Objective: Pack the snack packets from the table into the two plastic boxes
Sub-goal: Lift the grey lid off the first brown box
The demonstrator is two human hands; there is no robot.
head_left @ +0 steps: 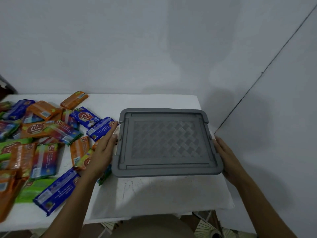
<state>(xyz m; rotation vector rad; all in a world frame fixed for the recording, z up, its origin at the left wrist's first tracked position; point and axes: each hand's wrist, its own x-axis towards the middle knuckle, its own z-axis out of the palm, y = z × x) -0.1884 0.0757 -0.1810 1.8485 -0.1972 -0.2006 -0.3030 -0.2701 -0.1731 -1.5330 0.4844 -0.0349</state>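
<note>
A grey plastic box [167, 143] with its patterned lid on sits at the right end of the white table [154, 191]. My left hand [103, 152] presses flat against the box's left side and my right hand [226, 155] against its right side, so I hold it between them. Several snack packets [42, 140] in orange, blue, green and rainbow wrappers lie piled over the left half of the table. One blue packet [101, 127] touches the box's left rim by my left fingertips. A second box is not in view.
A plain white wall stands behind the table, with a room corner [257, 79] at the right. The table's right edge [228, 189] runs just past the box. Tiled floor and my lap show below the front edge.
</note>
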